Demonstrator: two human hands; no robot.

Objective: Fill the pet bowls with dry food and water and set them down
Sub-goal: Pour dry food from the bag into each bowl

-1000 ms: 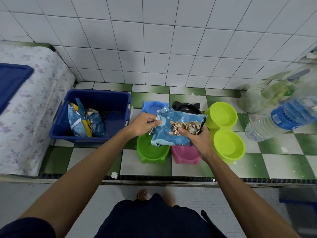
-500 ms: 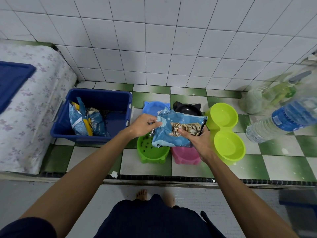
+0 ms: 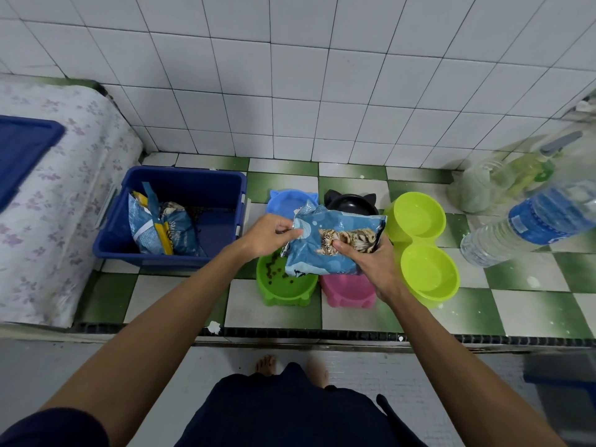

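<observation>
A blue cat-food bag (image 3: pixel 325 243) with a kitten picture is tipped over the green bowl (image 3: pixel 290 290), which has several dark kibble pieces in its left part. My left hand (image 3: pixel 269 235) pinches the bag's open corner. My right hand (image 3: pixel 371 259) grips the bag from the right, thumb on the kitten picture. A pink bowl (image 3: pixel 346 291) sits partly under the bag. Behind are a blue bowl (image 3: pixel 283 203) and a black bowl (image 3: pixel 350 201). A lime double bowl (image 3: pixel 419 246) stands to the right.
A blue bin (image 3: pixel 180 217) at the left holds another food bag (image 3: pixel 161 230). A water bottle (image 3: pixel 529 225) lies at the right, with a spray bottle (image 3: pixel 522 166) behind it. A flowered cover (image 3: pixel 48 204) lies far left. A floor ledge (image 3: pixel 322 337) runs in front.
Kibble has dropped from the bag into the green bowl, which held none a second ago. Both hands and the bag have stayed almost where they were.
</observation>
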